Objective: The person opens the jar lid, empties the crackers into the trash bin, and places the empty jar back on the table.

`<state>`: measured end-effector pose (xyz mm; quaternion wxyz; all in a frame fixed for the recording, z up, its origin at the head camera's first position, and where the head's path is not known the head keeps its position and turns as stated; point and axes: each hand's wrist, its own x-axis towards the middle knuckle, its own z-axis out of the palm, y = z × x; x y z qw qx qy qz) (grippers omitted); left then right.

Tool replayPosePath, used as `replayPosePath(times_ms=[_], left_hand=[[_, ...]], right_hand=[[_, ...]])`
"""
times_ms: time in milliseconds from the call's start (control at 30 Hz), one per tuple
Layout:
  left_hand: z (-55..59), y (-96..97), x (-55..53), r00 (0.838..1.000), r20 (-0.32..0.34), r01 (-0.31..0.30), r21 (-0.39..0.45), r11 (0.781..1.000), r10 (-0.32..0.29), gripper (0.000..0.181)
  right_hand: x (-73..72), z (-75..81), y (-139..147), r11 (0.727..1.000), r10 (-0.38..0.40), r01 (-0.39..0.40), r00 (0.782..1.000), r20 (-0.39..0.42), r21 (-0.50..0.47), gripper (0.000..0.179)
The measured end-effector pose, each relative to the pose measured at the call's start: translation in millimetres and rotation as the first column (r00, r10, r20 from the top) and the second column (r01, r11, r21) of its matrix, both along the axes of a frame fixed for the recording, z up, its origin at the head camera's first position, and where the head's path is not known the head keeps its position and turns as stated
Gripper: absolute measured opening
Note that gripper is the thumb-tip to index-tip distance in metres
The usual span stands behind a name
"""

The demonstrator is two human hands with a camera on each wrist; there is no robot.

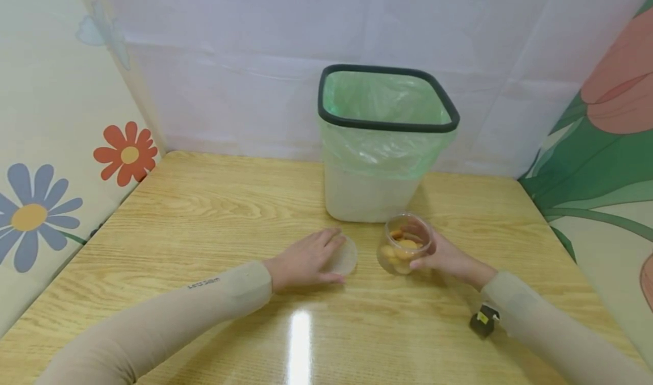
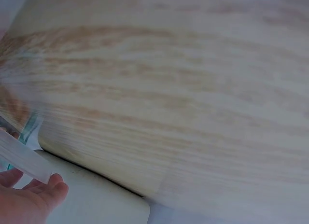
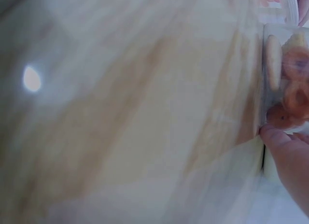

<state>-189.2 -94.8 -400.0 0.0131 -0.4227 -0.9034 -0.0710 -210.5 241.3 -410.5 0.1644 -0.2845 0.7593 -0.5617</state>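
Observation:
A clear round plastic jar [image 1: 408, 240] with several orange-brown cookies [image 1: 403, 253] inside stands on the table without a lid. My right hand [image 1: 444, 256] grips it from the right, its thumb on the near side; the other fingers are partly hidden behind the jar. To the left, my left hand [image 1: 311, 259] holds a round translucent lid [image 1: 347, 256] by its edge. In the left wrist view the lid [image 2: 24, 159] lies between thumb and fingers. Ring-shaped pieces [image 3: 294, 96] show through the jar wall in the right wrist view.
A white bin [image 1: 369, 195] with a green liner [image 1: 382, 149] and dark rim [image 1: 388, 126] stands just behind the jar. The wooden table [image 1: 229, 203] meets a white cloth at the back and flower-patterned panels at both sides. A small black device [image 1: 483, 321] hangs at the right wrist.

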Motion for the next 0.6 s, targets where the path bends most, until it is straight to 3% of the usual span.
replayPosePath(times_ms=[600], left_hand=[[1.8, 0.5, -0.7, 0.999, 0.041, -0.01, -0.032, 0.999, 0.011, 0.084]], right_hand=[[0.2, -0.3, -0.4, 1.0, -0.001, 0.001, 1.0, -0.002, -0.012, 0.099]])
